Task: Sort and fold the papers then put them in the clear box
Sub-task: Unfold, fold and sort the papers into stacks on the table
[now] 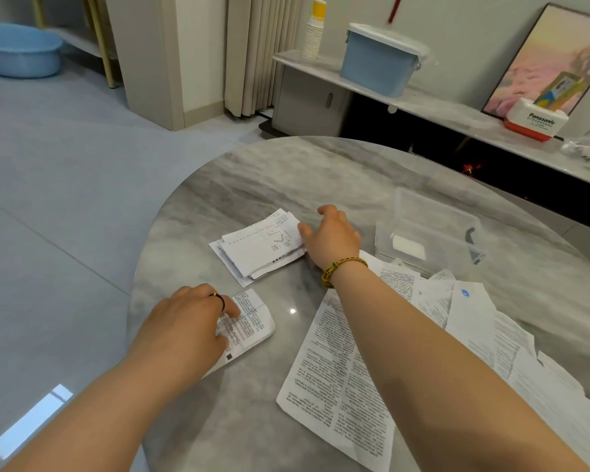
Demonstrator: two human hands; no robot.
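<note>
A small stack of folded white papers (258, 248) lies near the middle of the grey marble table (321, 172). My right hand (331, 236) rests at the stack's right edge, thumb touching it, fingers curled. My left hand (188, 321) presses flat on a folded printed leaflet (249, 323) at the table's left edge. Unfolded printed sheets (341, 386) spread under and right of my right forearm. The clear box (433, 229) stands open beyond them with one folded paper (407, 247) inside.
More loose sheets (474, 318) pile at the right side of the table. A low sideboard (457, 114) behind holds a blue lidded bin (378, 63), paper cups (312, 39) and a Panasonic box (535, 122). A blue basin (17, 49) sits on the floor far left.
</note>
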